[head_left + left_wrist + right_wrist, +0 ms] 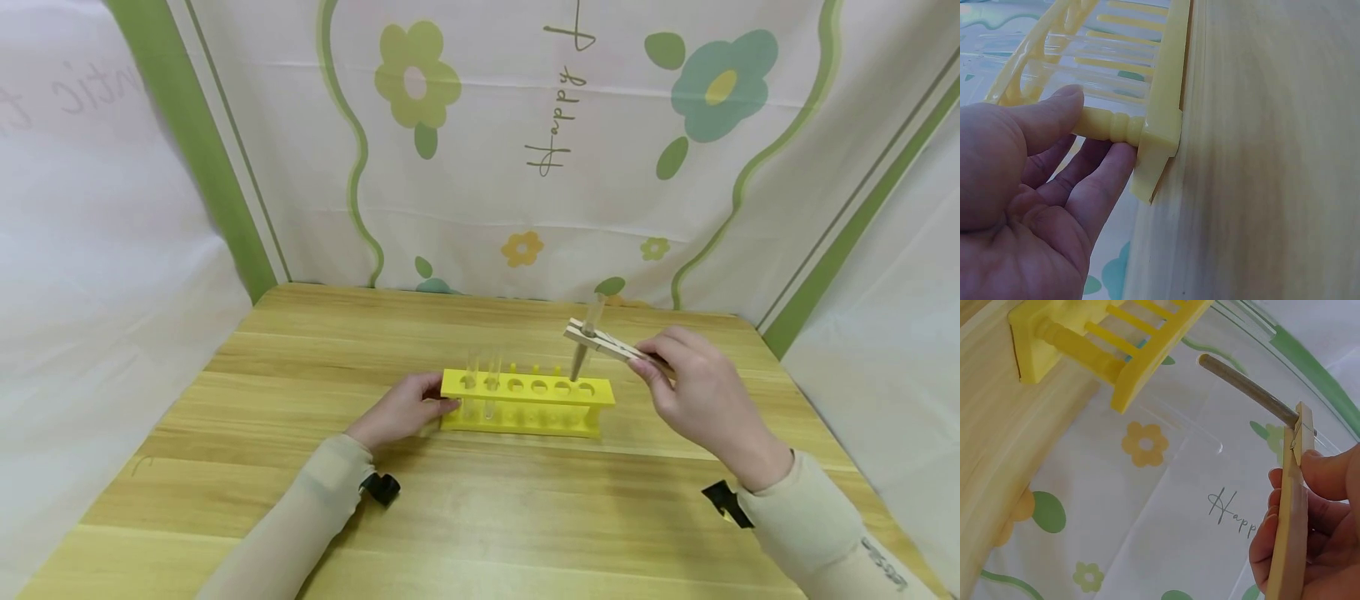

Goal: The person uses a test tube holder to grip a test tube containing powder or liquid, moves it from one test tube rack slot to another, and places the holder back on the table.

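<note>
My left hand (405,407) grips the left end post of a yellow test tube rack (528,392) standing on the table; the left wrist view shows thumb and fingers around the post (1099,124). Two clear test tubes (492,379) stand upright in the rack's leftmost holes. My right hand (701,396) holds a wooden test tube clamp (613,346), thumb on one side and fingers curled on the other. Its jaws grip a test tube (579,362) with grey-brown contents, slightly tilted. That tube's lower end is just above or behind the rack's right-hand holes; exact contact cannot be told.
The wood-grain table (480,517) extends around the rack. Behind it hangs a white cloth (465,200) printed with flowers and lettering, with more white cloth at both sides. A black band (381,489) sits at the left wrist, another (726,503) at the right.
</note>
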`<state>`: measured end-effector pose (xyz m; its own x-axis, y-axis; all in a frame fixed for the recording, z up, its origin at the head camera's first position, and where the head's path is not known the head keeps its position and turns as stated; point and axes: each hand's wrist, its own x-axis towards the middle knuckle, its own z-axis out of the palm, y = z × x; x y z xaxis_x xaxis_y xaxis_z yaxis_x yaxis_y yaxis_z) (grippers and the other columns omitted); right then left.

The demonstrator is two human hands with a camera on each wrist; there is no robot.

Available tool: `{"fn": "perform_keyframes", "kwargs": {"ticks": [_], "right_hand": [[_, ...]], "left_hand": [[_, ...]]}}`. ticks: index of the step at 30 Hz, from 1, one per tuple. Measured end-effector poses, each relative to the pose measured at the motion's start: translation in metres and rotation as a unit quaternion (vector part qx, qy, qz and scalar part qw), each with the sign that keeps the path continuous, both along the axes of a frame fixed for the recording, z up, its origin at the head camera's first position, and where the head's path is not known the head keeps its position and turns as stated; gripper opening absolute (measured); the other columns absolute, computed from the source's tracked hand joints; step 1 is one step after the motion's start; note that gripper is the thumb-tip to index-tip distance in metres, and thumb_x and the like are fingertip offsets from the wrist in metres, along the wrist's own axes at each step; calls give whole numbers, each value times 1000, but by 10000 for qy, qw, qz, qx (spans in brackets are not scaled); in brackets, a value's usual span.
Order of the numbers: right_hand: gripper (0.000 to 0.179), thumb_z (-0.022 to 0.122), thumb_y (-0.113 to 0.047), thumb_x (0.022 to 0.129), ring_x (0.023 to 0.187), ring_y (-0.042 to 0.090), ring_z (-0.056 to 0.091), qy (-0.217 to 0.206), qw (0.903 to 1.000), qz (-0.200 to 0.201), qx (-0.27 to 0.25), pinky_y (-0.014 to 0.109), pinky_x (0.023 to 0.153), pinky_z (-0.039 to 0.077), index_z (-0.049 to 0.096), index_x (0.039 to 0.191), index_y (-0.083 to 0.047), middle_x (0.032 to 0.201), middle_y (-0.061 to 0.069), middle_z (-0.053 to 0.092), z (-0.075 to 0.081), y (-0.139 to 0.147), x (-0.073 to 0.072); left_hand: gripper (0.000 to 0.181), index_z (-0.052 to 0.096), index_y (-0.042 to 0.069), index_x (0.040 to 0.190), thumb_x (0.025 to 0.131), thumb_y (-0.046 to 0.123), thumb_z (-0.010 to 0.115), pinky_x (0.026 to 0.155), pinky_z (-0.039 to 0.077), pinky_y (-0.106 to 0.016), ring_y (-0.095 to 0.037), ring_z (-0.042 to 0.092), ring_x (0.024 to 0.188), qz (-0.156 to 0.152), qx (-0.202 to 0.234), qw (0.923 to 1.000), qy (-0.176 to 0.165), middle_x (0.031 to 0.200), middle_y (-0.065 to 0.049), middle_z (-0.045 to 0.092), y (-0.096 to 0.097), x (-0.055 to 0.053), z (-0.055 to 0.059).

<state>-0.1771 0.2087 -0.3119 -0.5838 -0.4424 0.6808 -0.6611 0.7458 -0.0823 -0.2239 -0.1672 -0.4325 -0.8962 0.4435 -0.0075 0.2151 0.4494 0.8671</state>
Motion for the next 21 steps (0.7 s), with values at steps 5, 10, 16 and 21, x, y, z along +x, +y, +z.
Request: {"fn": "perform_keyframes", "kwargs": {"ticks": [5, 10, 16, 21], "right_hand": [[12, 79, -2, 82, 68, 10, 47, -103, 9999, 25, -11, 32, 57, 43, 71, 90, -3, 81, -1, 59, -1, -7, -1], [11, 79, -2, 82, 67, 10, 48, -145, 9998, 109, -100, 30, 56, 43, 71, 90, -3, 81, -1, 60, -3, -13, -2], [11, 79, 0, 82, 67, 10, 48, -138, 9995, 216, -171, 30, 56, 43, 71, 89, -2, 79, -1, 60, -4, -21, -4], [11, 79, -1, 82, 66, 10, 45, -205, 9995, 217, -141, 29, 55, 42, 71, 88, -2, 78, -1, 58, -7, -24, -6]], "left_hand": [[23, 66, 22, 121, 99, 22, 64, 86, 49, -37, -14, 61, 101, -36, -20, 10000, 50, 110, 6, 69, 0, 0, 1], [20, 67, 21, 118, 99, 23, 64, 84, 49, -36, -15, 61, 98, -75, -18, 9999, 86, 107, 6, 68, -1, 0, 1], [13, 67, 19, 111, 99, 24, 63, 80, 49, -36, -17, 61, 93, -110, -13, 9999, 106, 102, 4, 68, -2, -1, 1], [15, 67, 19, 113, 99, 23, 63, 82, 50, -36, -16, 61, 96, -114, 5, 9999, 126, 103, 5, 68, -2, -1, 1]]}}
